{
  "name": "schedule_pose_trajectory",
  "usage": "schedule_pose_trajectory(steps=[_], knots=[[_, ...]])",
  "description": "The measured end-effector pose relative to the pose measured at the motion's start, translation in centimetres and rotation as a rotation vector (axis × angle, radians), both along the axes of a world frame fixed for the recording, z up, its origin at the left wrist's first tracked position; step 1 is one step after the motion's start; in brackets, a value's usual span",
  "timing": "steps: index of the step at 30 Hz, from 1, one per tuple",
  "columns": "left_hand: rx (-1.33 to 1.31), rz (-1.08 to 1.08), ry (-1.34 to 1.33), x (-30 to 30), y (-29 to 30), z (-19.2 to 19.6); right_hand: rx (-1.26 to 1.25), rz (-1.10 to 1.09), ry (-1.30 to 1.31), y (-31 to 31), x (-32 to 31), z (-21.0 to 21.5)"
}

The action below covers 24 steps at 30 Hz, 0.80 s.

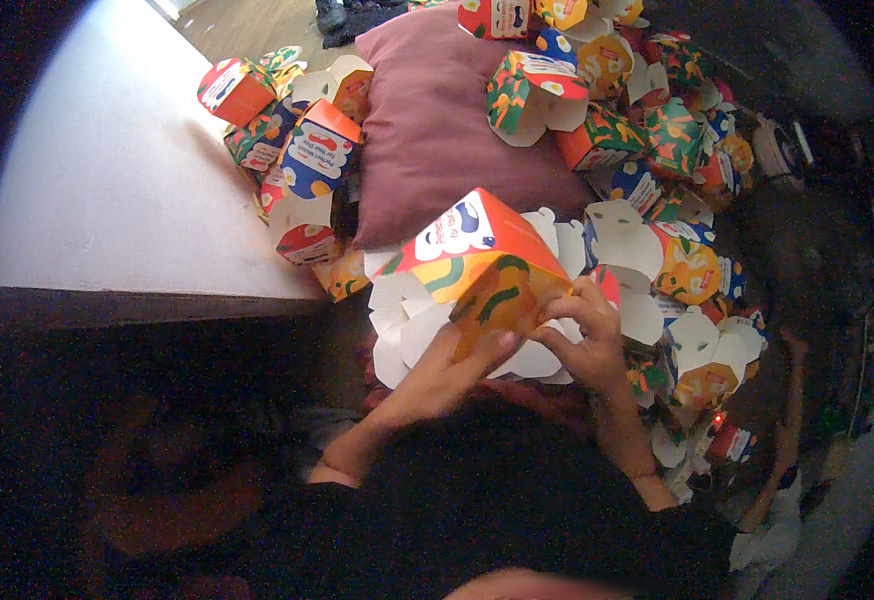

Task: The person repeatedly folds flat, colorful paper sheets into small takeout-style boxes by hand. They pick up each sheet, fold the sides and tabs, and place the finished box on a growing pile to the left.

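I hold a colourful cardboard carton [477, 262], orange and red with green shapes and a white label, tilted in front of me. My left hand [447, 370] grips it from below, thumb on its orange side. At the carton's lower right edge, the fingers of my right hand [589, 335] pinch a flap. Under the carton lies a stack of flat white unfolded cartons [407, 320].
A mauve cushion [437, 130] lies beyond the carton. Several folded and half-folded cartons are heaped at the right [677, 250] and along the cushion's left [307, 150]. A white tabletop [107, 180] spreads at the left, its dark front edge near me.
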<state>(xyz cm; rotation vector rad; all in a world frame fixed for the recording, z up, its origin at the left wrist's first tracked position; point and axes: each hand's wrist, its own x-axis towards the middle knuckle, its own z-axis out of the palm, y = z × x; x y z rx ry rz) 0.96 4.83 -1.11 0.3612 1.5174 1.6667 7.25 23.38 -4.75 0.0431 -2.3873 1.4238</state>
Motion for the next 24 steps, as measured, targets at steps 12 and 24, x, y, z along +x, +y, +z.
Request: schedule_pose_trajectory(steps=[12, 24], knots=[[0.051, 0.093, -0.302, 0.1, 0.3, 0.0, -0.146, 0.068, -0.15, 0.6, 0.3, -0.2], [0.27, 0.233, -0.046, -0.3, 1.4, -2.0, -0.561, 0.226, -0.096, 0.2, -0.3, -1.3]])
